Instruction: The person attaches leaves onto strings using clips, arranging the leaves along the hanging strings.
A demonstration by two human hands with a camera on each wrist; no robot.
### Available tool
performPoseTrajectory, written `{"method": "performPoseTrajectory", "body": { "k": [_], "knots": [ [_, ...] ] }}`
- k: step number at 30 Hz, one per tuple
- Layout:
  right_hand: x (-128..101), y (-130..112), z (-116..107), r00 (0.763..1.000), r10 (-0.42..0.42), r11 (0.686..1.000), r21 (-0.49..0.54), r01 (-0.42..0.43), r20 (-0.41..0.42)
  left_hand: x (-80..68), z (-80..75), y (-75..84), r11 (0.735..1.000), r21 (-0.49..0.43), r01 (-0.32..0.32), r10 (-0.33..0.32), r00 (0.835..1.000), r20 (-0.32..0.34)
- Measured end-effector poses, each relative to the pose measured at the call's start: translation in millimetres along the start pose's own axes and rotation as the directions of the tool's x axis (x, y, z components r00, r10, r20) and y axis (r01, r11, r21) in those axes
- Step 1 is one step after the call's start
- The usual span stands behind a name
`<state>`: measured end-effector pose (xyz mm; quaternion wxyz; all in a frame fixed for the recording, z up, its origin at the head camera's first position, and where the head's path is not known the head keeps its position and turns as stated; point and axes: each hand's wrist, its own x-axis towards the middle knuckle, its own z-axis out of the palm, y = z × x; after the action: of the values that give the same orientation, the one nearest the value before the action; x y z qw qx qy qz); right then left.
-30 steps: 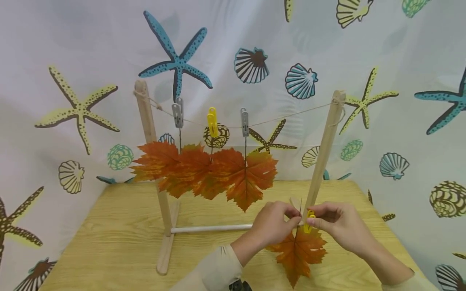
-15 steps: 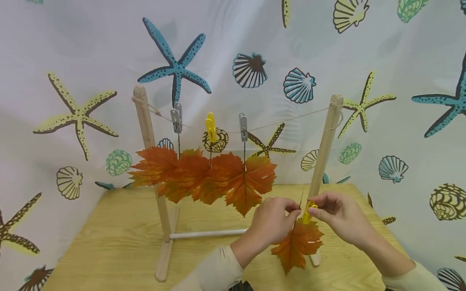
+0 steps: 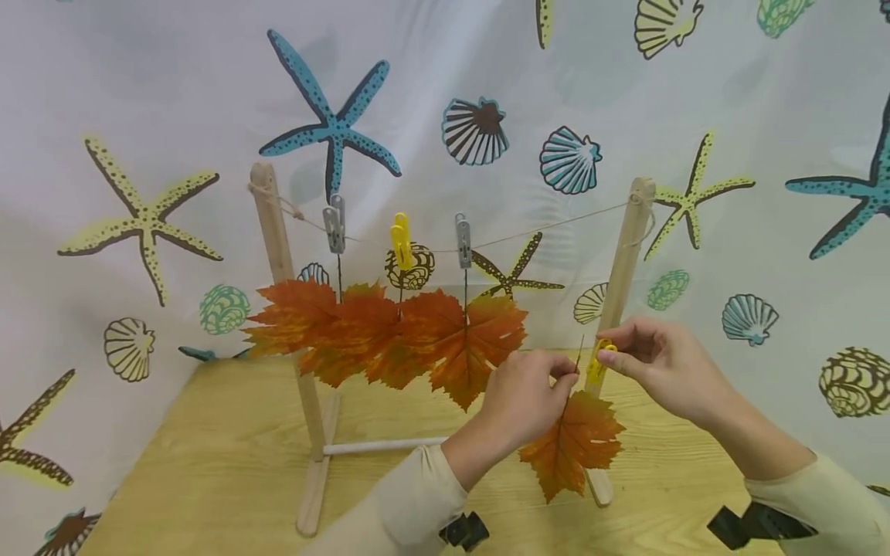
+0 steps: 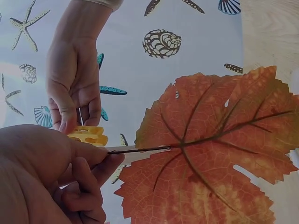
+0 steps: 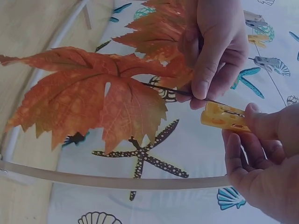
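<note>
An orange-red artificial maple leaf (image 3: pixel 573 444) hangs from my left hand (image 3: pixel 524 392), which pinches its thin dark stem between thumb and forefinger. The stem's tip sticks up above those fingers. Just to the right, my right hand (image 3: pixel 670 371) pinches a yellow clothespin (image 3: pixel 596 364) by its handle end. In the right wrist view the clothespin (image 5: pixel 225 116) lies close beside the stem (image 5: pixel 173 90). Both hands are below the twine line (image 3: pixel 556 224), near the right post (image 3: pixel 623 262). Three more leaves (image 3: pixel 389 328) hang from the twine by two grey clothespins (image 3: pixel 463 241) and a yellow one (image 3: pixel 401 243).
The twine is tied between the left wooden post (image 3: pixel 273 224) and the right one. A white crossbar (image 3: pixel 382 445) joins them low down, over the wood-grain table (image 3: pixel 215 463). Behind hangs a curtain (image 3: pixel 417 69) printed with starfish and shells.
Both hands have risen, bringing the leaf and the yellow clothespin up from lower near the crossbar. The right hand has moved slightly to the right. The hung leaves keep their places.
</note>
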<state>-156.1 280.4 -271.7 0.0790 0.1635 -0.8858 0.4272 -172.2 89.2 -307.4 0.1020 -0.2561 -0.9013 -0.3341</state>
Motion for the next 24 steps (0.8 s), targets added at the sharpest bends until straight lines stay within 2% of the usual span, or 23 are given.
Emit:
{"method": "performPoseTrajectory", "body": {
  "k": [5,11,14,24],
  "knots": [
    [10,-4,-6,1.000,-0.017,1.000,-0.013,0.017,-0.008,6.4,-5.0,6.0,0.999,0.011,0.031,-0.031,0.999,0.014],
    [14,-10,-13,1.000,-0.021,0.999,-0.027,0.021,-0.003,8.9,-8.6,13.0,1.000,0.006,0.009,-0.009,1.000,0.008],
    [16,-14,-17,1.000,-0.004,0.999,-0.048,0.004,0.002,9.6,-10.2,16.9,1.000,0.005,-0.001,0.001,1.000,0.004],
    [14,-16,-28,0.997,0.069,0.997,-0.026,-0.068,0.045,9.0,-12.7,25.9,1.000,-0.026,-0.012,0.013,1.000,0.012]
  ]
}}
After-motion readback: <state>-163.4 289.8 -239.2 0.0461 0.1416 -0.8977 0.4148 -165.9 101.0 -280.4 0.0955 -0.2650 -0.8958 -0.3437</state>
